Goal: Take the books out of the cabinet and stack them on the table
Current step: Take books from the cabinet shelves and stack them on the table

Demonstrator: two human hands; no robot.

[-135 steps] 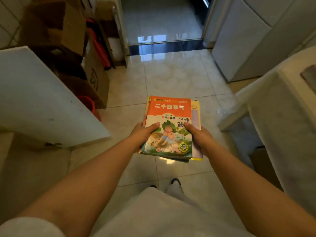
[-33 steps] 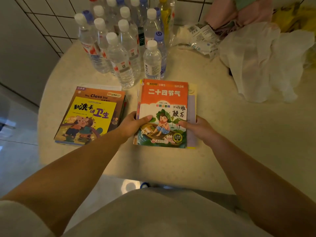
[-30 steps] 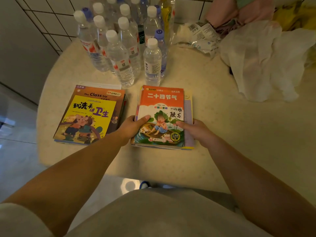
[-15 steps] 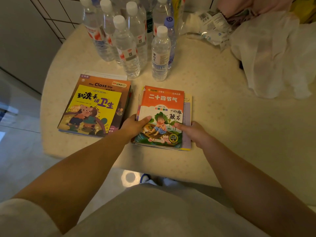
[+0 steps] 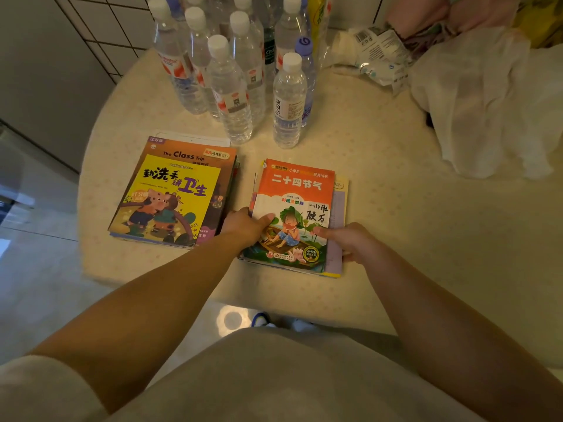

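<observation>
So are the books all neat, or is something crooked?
A bit crooked. The pile under the orange-covered picture book, held by the left hand and right hand, is uneven: a pale yellow book pokes out on its right. The yellow-covered pig book also sits askew on its brown book.

Two book stacks flat on round cream table (image 5: 396, 226), side by side w/ a small gap. Left stack (image 5: 170, 193): yellow pig cover on top, brown "The Class Trip" under it. Right stack (image 5: 297, 208): orange-topped cover w/ child on a boat, edges unevenly aligned, near table's front edge.
</observation>
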